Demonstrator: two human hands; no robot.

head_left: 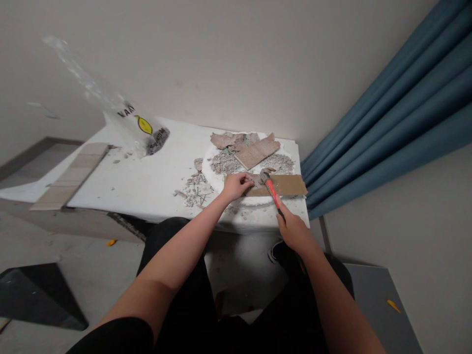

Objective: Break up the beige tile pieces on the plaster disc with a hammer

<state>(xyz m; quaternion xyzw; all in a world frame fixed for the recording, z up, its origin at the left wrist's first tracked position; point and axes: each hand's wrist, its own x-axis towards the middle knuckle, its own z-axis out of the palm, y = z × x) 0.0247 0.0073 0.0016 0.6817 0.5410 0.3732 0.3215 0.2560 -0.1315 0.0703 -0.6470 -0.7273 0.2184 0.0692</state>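
Observation:
My right hand [294,230] is wrapped round the black grip of a claw hammer [272,188] with a red handle. The hammer's metal head is over a flat brown cardboard strip [289,185]. At the strip's left end my left hand [236,187] is closed in a pinch; what its fingers hold is too small to make out. The strip lies across the near side of a round white board [210,169]. Behind it, grey rubble [224,163] and torn brown cardboard pieces [258,150] are heaped on the board.
Nails and grit [199,191] are scattered left of the board on the white-covered table [147,182]. A clear plastic bag [125,128] stands at the back left, near a striped board [75,174] over the edge. Blue curtains [398,108] hang at the right.

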